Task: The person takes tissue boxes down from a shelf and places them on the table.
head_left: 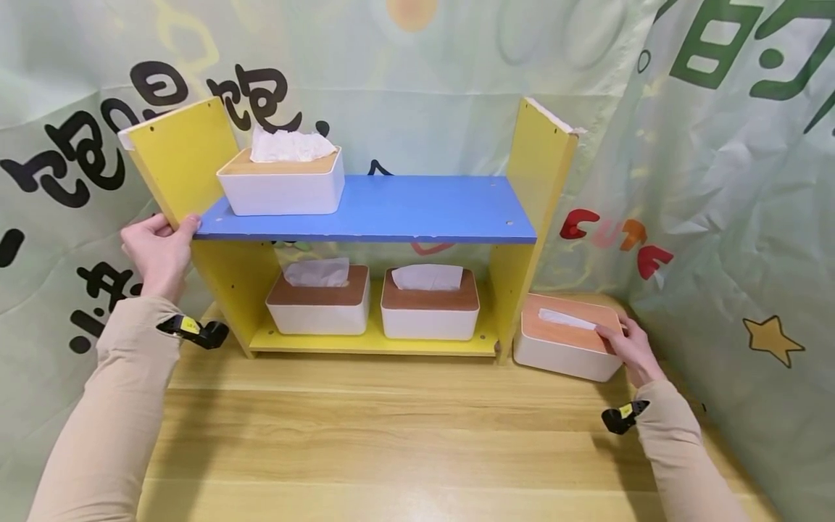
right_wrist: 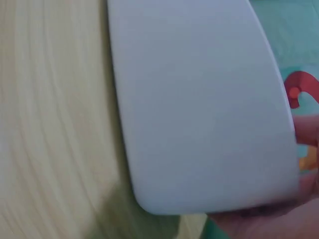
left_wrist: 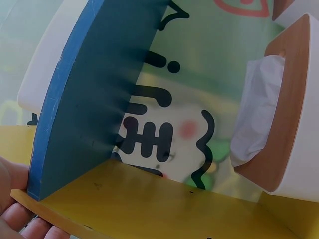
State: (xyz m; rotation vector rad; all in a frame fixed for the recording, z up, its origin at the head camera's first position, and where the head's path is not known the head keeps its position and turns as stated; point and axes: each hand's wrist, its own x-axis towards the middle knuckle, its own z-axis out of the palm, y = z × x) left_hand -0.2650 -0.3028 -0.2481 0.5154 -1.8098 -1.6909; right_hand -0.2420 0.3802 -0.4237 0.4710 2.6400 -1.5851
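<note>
My left hand (head_left: 159, 250) grips the front edge of the left yellow side panel (head_left: 179, 156) of a small shelf unit, thumb at the corner of the blue board (head_left: 424, 206). In the left wrist view its fingers (left_wrist: 35, 229) curl round the panel edge. To the right of the unit, my right hand (head_left: 631, 351) holds the right end of a white tissue box (head_left: 564, 355) with a wooden lid. This box sits slightly turned on the table, close against the right panel. Its white side (right_wrist: 199, 109) fills most of the right wrist view.
One tissue box (head_left: 283, 192) stands on the blue board at left. Two more, a left one (head_left: 317, 317) and a right one (head_left: 430, 322), stand on the yellow bottom board (head_left: 375, 344). A printed cloth (head_left: 730, 304) surrounds the wooden table (head_left: 391, 428).
</note>
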